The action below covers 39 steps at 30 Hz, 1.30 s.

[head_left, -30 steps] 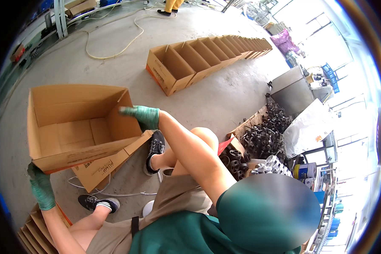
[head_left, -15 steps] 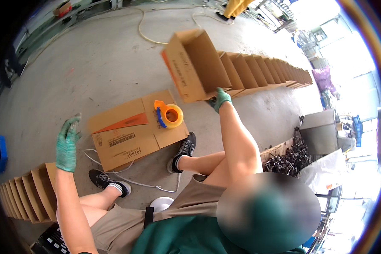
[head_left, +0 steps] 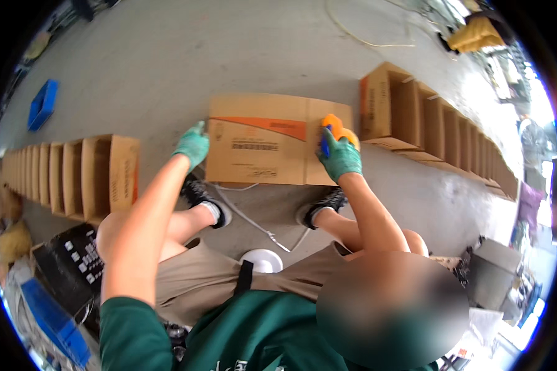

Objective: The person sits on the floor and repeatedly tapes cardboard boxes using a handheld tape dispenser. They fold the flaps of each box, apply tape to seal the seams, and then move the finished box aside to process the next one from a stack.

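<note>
A flattened cardboard box (head_left: 257,139) with an orange stripe lies in front of me above my shoes. My left hand (head_left: 193,146), in a green glove, is at its left edge with the fingers stretched out and the thumb apart. Whether it touches the cardboard is hard to tell. On the box's right part sits an orange and blue tape dispenser (head_left: 332,122) with a roll of tape. My right hand (head_left: 341,158), also gloved in green, has its fingers closed round the dispenser's near side.
Open cardboard boxes stand in a row at right (head_left: 405,114), and another row (head_left: 96,176) stands at left. A blue tray (head_left: 43,105) lies far left. White strapping (head_left: 250,219) trails between my shoes. A black box (head_left: 71,263) stands near my left knee.
My right hand has let go of an open box, now at the near end of the right row, and taken hold of the tape dispenser. My left hand has come to the flattened box's edge.
</note>
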Each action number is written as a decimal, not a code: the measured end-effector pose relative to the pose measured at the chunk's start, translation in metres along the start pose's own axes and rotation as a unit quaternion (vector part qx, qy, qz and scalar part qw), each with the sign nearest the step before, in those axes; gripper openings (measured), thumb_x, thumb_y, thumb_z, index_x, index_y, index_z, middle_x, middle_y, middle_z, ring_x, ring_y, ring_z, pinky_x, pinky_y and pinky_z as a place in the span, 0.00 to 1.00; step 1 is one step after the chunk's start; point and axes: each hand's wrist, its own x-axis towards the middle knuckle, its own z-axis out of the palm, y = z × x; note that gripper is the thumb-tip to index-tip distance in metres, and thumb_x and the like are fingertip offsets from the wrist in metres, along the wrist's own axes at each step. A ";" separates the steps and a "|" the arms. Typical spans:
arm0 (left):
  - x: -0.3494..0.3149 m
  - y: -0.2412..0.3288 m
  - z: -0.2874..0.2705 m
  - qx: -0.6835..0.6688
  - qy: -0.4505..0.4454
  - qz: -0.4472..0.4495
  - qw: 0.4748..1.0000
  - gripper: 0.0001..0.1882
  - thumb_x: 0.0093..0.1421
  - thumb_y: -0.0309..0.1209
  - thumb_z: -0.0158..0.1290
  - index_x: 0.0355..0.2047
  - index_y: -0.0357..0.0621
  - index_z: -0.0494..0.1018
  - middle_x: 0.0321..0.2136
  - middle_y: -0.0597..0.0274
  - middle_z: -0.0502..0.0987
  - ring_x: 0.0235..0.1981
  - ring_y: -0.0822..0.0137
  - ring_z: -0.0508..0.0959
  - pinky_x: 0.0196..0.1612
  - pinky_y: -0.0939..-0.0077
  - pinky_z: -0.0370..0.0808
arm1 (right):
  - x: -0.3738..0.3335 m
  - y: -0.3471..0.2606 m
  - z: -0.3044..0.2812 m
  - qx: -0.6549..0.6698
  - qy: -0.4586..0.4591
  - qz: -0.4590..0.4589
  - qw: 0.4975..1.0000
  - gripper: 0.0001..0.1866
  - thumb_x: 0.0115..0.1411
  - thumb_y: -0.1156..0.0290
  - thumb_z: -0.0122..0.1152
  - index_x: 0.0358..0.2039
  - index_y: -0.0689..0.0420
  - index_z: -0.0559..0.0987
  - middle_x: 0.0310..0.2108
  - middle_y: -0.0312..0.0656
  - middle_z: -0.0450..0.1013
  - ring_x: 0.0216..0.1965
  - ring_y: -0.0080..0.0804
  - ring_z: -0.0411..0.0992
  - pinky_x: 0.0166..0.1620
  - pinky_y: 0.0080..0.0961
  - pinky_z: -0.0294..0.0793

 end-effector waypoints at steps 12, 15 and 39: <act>0.001 -0.048 0.088 -0.232 0.069 -0.156 0.958 0.28 0.63 0.31 0.50 0.64 0.39 0.64 0.47 0.44 0.79 0.44 0.59 0.80 0.50 0.67 0.73 | 0.011 0.029 0.056 0.014 -0.120 0.018 0.993 0.32 0.59 0.81 0.50 0.62 0.39 0.70 0.48 0.53 0.73 0.48 0.54 0.75 0.51 0.45 0.76; 0.001 -0.042 0.079 -0.174 0.102 -0.106 0.974 0.26 0.61 0.29 0.53 0.60 0.37 0.67 0.41 0.46 0.80 0.39 0.60 0.80 0.46 0.66 0.74 | 0.013 0.033 0.061 0.039 -0.104 0.011 0.994 0.28 0.58 0.81 0.53 0.59 0.43 0.73 0.47 0.53 0.74 0.48 0.54 0.75 0.49 0.45 0.76; -0.029 -0.014 -0.127 -0.253 0.192 -0.090 0.944 0.23 0.61 0.22 0.52 0.58 0.39 0.70 0.47 0.60 0.79 0.43 0.66 0.78 0.50 0.71 0.74 | 0.027 -0.060 -0.130 0.070 0.211 -0.096 0.970 0.30 0.58 0.67 0.63 0.62 0.49 0.70 0.64 0.48 0.65 0.65 0.54 0.62 0.62 0.44 0.69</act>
